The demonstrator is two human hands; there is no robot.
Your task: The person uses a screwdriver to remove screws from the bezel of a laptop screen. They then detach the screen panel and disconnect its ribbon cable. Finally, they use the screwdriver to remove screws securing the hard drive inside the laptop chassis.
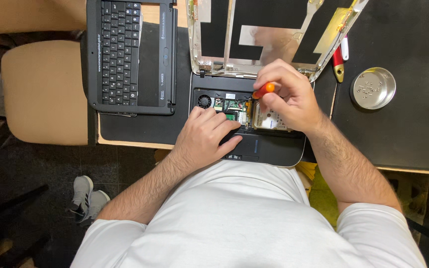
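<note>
Orange screwdriver handle (266, 89), black laptop base (269, 149), silver round dish (372, 88).

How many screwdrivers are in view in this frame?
2. An orange-handled screwdriver in the right hand over the opened laptop base; a red-handled one lying right of the laptop lid. Others may be hidden.

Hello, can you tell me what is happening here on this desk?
A person in a white shirt works on an opened small laptop. The right hand holds an orange-handled screwdriver over the exposed inside, near the hard drive. The left hand rests flat on the laptop base. A removed keyboard panel lies to the left, and a round metal dish sits to the right.
</note>
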